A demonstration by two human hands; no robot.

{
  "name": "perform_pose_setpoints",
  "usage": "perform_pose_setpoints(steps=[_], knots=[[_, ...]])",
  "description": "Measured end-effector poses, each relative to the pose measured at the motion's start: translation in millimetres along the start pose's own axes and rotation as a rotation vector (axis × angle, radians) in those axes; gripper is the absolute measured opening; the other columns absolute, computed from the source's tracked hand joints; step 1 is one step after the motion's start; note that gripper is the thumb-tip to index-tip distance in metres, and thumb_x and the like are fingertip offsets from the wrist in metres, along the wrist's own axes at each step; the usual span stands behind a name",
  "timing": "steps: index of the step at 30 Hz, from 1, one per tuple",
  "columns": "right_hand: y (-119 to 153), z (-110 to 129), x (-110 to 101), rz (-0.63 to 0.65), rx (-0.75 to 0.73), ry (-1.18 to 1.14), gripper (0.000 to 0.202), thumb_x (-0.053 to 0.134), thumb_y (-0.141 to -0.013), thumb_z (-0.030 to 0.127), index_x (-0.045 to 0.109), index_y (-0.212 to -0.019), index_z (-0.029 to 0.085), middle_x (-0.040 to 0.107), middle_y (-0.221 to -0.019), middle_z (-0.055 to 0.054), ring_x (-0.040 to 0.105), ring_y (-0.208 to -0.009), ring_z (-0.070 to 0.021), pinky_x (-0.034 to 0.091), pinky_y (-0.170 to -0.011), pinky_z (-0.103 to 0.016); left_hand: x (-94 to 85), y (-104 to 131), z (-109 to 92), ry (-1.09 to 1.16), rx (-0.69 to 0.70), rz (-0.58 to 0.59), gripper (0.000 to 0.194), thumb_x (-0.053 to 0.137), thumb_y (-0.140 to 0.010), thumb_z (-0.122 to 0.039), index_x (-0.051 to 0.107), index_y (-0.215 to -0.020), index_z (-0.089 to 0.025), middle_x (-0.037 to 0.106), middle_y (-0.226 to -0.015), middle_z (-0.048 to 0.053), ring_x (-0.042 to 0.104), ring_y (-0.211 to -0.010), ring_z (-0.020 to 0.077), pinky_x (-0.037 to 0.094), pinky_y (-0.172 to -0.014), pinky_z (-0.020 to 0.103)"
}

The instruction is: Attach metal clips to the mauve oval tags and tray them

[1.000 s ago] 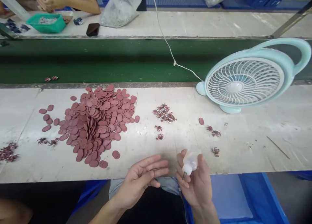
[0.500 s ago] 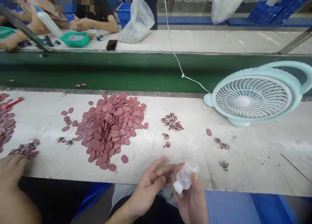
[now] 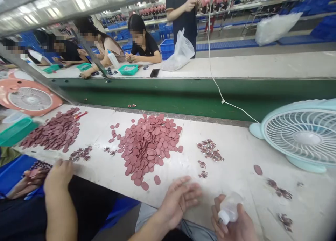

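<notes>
Farther apart than before, the left hand (image 3: 175, 206) spreads loosely; the right hand (image 3: 243, 225) pinches a clear bottle (image 3: 233, 204) around its body, apparently keeping the nozzle (image 3: 221, 220) free.

A whitish bench (image 3: 225, 136) carries heaped reddish oval discs (image 3: 147, 143), small dark-red pieces (image 3: 210, 150) and a light-blue fan (image 3: 304, 137).

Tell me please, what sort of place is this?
Probably a factory assembly hall: long white worktables beside a green conveyor-like channel, a large heap of flat, oval reddish-brown pieces, and several people seated along the far table, working with their hands.
</notes>
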State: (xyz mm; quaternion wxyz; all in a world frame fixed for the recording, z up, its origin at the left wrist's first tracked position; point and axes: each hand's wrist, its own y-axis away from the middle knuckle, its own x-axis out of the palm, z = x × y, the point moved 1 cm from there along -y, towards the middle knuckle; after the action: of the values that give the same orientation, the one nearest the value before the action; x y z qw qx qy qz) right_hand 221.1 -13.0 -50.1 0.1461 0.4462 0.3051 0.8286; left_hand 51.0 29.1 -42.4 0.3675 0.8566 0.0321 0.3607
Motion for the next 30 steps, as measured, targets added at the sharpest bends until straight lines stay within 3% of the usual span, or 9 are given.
perform_pose_setpoints(steps=[2, 4, 6, 9, 12, 17, 20, 24, 30], knots=[[6, 4, 9, -0.039, -0.057, -0.005, 0.039, 0.076, -0.079, 0.058, 0.072, -0.092, 0.021, 0.054, -0.066, 0.002, 0.034, -0.046, -0.0070, 0.034, -0.038, -0.020, -1.7, 2, -10, -0.016, 0.048, -0.004, 0.043, 0.077, -0.083, -0.028, 0.059, -0.121, -0.020, 0.071, -0.129, 0.016, 0.076, -0.087, 0.0191, 0.055, -0.063, 0.024], [12, 8, 12, -0.075, -0.090, -0.005, 0.037, 0.074, -0.082, 0.056, 0.072, -0.094, 0.021, 0.054, -0.070, 0.002, 0.033, -0.047, -0.0070, 0.035, -0.037, -0.020, -5.6, 4, -21, -0.205, 0.163, -0.004, 0.035, 0.071, -0.089, -0.032, 0.060, -0.120, -0.022, 0.068, -0.132, 0.013, 0.072, -0.081, 0.0157, 0.053, -0.061, 0.024], [16, 11, 11, -0.107, -0.122, -0.009, 0.035, 0.074, -0.082, 0.055, 0.071, -0.094, 0.021, 0.055, -0.074, 0.002, 0.034, -0.047, -0.0069, 0.037, -0.037, -0.020, -9.6, 6, -29, -0.559, 0.329, -0.003, 0.026, 0.064, -0.093, -0.034, 0.065, -0.117, -0.022, 0.070, -0.125, 0.010, 0.068, -0.081, 0.0158, 0.053, -0.066, 0.027], [18, 13, 6, -0.128, -0.154, -0.017, 0.035, 0.074, -0.082, 0.055, 0.071, -0.095, 0.022, 0.055, -0.075, 0.003, 0.035, -0.048, -0.0065, 0.038, -0.038, -0.019, -9.9, 4, -34, -1.162, 0.612, 0.036, 0.026, 0.063, -0.094, -0.034, 0.069, -0.117, -0.025, 0.069, -0.120, 0.010, 0.064, -0.103, 0.0249, 0.051, -0.090, 0.039], [19, 11, 6, -0.129, -0.135, -0.029, 0.035, 0.074, -0.084, 0.054, 0.071, -0.097, 0.022, 0.055, -0.074, 0.003, 0.034, -0.048, -0.0061, 0.038, -0.039, -0.018, -3.6, -4, -28, -1.469, 0.737, 0.060, 0.030, 0.068, -0.088, -0.030, 0.070, -0.117, -0.027, 0.065, -0.121, 0.010, 0.060, -0.108, 0.0303, 0.047, -0.095, 0.047], [21, 10, 12, -0.121, -0.142, 0.001, 0.037, 0.072, -0.085, 0.054, 0.071, -0.097, 0.020, 0.056, -0.073, 0.002, 0.032, -0.048, -0.0064, 0.037, -0.040, -0.018, 4.5, -11, -22, -1.444, 0.711, 0.084, 0.011, 0.065, -0.088, -0.021, 0.071, -0.096, -0.024, 0.065, -0.110, 0.008, 0.059, -0.099, 0.0267, 0.046, -0.088, 0.041], [23, 10, 14, -0.113, -0.145, 0.008, 0.039, 0.072, -0.084, 0.056, 0.071, -0.098, 0.019, 0.053, -0.072, 0.003, 0.032, -0.049, -0.0062, 0.038, -0.041, -0.018, 2.7, -7, -21, -1.372, 0.647, 0.129, 0.005, 0.062, -0.090, -0.021, 0.066, -0.088, -0.022, 0.067, -0.094, 0.004, 0.061, -0.084, 0.0205, 0.048, -0.075, 0.032], [31, 7, 23, -0.080, -0.124, 0.010, 0.042, 0.070, -0.084, 0.059, 0.070, -0.096, 0.019, 0.049, -0.069, 0.004, 0.027, -0.048, -0.0058, 0.034, -0.040, -0.017, 2.4, 7, -7, -1.118, 0.449, 0.146, 0.008, 0.066, -0.090, -0.028, 0.067, -0.094, -0.021, 0.070, -0.082, 0.002, 0.060, -0.067, 0.0156, 0.046, -0.062, 0.026], [43, -3, 47, 0.009, -0.157, 0.050, 0.044, 0.066, -0.085, 0.064, 0.068, -0.093, 0.020, 0.043, -0.060, 0.005, 0.030, -0.045, -0.0066, 0.035, -0.040, -0.018, 23.6, 36, 18, -0.792, 0.212, 0.309, 0.032, 0.055, -0.098, -0.037, 0.081, -0.095, -0.020, 0.075, -0.077, 0.008, 0.067, -0.071, 0.0213, 0.052, -0.073, 0.033]])
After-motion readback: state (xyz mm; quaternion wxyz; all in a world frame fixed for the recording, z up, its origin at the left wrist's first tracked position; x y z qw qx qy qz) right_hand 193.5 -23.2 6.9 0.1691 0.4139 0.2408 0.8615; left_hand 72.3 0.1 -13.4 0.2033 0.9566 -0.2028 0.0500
